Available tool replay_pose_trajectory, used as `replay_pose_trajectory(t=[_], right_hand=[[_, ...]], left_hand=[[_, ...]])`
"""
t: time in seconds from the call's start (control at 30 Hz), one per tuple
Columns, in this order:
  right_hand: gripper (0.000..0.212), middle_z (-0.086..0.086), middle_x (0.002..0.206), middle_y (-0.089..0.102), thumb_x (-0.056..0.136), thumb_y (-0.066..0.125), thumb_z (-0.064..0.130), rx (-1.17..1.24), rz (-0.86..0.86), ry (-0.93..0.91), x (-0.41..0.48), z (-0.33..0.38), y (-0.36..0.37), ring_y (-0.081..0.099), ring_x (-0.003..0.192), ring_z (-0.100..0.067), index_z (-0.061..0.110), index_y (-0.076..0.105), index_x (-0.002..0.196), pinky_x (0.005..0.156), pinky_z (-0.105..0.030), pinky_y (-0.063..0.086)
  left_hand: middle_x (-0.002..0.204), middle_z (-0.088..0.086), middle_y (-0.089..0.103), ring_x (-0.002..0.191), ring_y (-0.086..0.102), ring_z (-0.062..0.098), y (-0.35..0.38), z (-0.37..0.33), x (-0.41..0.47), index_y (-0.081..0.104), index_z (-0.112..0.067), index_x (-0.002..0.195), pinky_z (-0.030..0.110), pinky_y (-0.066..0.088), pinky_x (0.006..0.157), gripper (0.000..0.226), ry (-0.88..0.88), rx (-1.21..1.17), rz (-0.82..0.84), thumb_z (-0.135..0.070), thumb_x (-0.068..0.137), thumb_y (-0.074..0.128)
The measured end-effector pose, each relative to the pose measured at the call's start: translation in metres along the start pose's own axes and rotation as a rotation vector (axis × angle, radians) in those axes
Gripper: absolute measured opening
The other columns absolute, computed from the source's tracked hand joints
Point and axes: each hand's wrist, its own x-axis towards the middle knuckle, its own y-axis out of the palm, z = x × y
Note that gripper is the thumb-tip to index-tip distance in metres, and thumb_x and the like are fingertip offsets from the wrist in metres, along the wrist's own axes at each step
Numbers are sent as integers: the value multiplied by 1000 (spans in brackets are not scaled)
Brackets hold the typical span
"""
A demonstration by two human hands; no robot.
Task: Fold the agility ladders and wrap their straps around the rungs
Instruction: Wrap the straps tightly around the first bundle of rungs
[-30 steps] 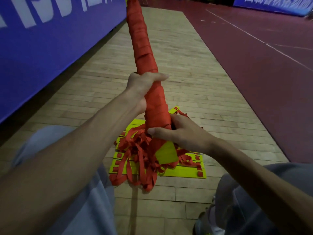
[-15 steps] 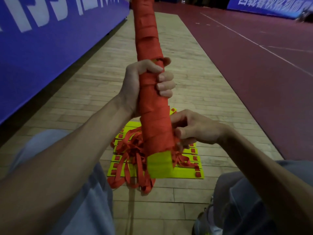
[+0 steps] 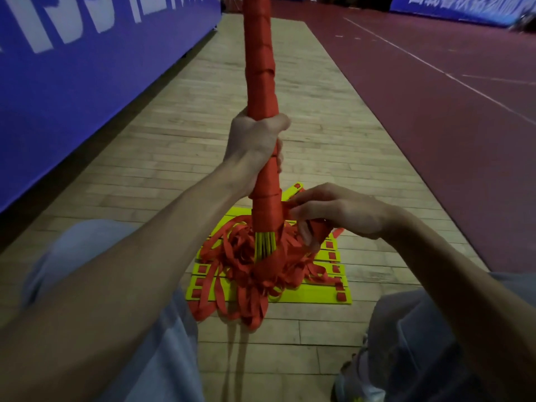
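Behind wrapped rungs point(image 3: 259, 68), illegible banner lettering point(image 3: 46, 30)

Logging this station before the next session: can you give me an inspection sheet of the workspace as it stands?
Surface: pale wood plank floor, with dark red court to its right.
Job's things: wrapped bundle of rungs held upright, red strap wound down it, yellow rung ends bare at the bottom; a second ladder lies flat on the floor beneath, with loose straps heaped over it.
Clutter: nothing seen.
Hands: left hand grips the wrapped bundle; right hand pinches the red strap at the bundle's lower end.
Cables: nothing seen.
Surroundings: blue banner along the left; the person's shoe at lower right.
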Motion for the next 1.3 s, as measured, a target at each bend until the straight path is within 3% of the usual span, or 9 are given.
replay_pose_trajectory(t=[0.17, 0.33, 0.43, 0.57, 0.8, 0.93, 1.03, 1.17, 1.3], right_hand=[[71, -3, 68, 67, 63, 59, 84, -520, -269, 82, 9, 5, 33, 64, 66, -18, 15, 63, 78, 62, -32, 48], [41, 2, 63, 59, 70, 75, 61, -569, -550, 25, 29, -10, 52, 60, 62, -18, 26, 54, 67, 58, -38, 51], [32, 3, 54, 55, 73, 80, 40, -423, -478, -40, 23, -14, 35, 50, 48, -6, 23, 56, 60, 51, -31, 44], [36, -6, 58, 55, 65, 75, 46, -191, -229, -181, 10, -7, 24, 49, 52, -12, 15, 57, 64, 52, -34, 41], [39, -14, 59, 54, 69, 77, 35, 24, 51, -180, 7, -3, 16, 52, 48, -20, 1, 59, 75, 48, -27, 44], [40, -7, 71, 62, 67, 87, 38, 76, 181, -143, 8, -4, 7, 55, 57, -20, 7, 65, 81, 53, -30, 50], [37, -15, 87, 64, 77, 82, 17, -39, 96, -77, 8, -11, -3, 59, 64, -22, -6, 64, 100, 57, -34, 52], [8, -22, 83, 61, 94, 62, 2, -368, 0, -110, 7, -15, -7, 59, 69, -20, -3, 67, 98, 65, -37, 53], [15, -10, 90, 68, 94, 56, -1, -533, -27, -49, 7, -17, -8, 63, 83, -23, 0, 68, 103, 77, -37, 50]], left_hand=[[61, -1, 55, 50, 54, 23, 2, 18, 2, 53, -25, 85, 42, 55, 54, 31, 97, 126, -273, -43, 69, 73], [74, -4, 55, 65, 58, 17, 4, 19, -6, 49, -26, 99, 45, 56, 70, 38, 69, 126, -171, -46, 78, 74], [82, -3, 57, 70, 58, 12, 0, 9, -11, 52, -16, 106, 33, 52, 66, 41, 26, 42, -34, -30, 74, 73], [79, 9, 66, 60, 64, 24, -6, -9, -20, 57, -9, 101, 32, 55, 59, 20, -25, -304, 289, -8, 83, 66], [67, 1, 54, 48, 47, 10, -9, -10, -24, 51, -20, 127, 25, 46, 53, 43, -129, -518, 682, -8, 85, 48], [61, 1, 45, 44, 40, 10, -9, -14, -18, 50, -17, 122, 23, 41, 49, 46, -177, -487, 644, -7, 77, 49], [60, 2, 45, 43, 39, 10, -8, -16, -16, 50, -16, 122, 22, 40, 48, 45, -227, -426, 576, -4, 78, 49], [59, 6, 49, 42, 42, 16, -5, -10, -12, 56, -15, 116, 25, 42, 49, 38, -191, -190, 327, 4, 83, 50], [61, 9, 52, 42, 45, 19, -5, -5, -7, 56, -6, 113, 27, 43, 47, 37, -89, 2, 95, 7, 79, 57]])
